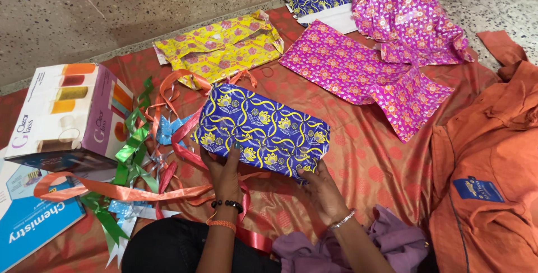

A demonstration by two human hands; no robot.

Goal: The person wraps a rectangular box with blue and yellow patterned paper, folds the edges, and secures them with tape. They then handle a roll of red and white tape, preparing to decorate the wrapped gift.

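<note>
Ribbons (140,155) are tangling beside a glassware carton (73,113). A blue-and-yellow wrapped box (263,130) is lying mid-cloth (364,161); left hand (224,175) and right hand (322,189) fingers are gripping its near edge.

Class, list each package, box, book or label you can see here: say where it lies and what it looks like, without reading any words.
Wrapped parcel: centre, both hands on its near edge; blue paper, yellow flowers.
Glassware box: left, tilted; white and mauve, drink pictures.
Book: lower left; blue cover.
Badge: right, on orange shirt; small blue patch.
Left hand; right hand.
</note>
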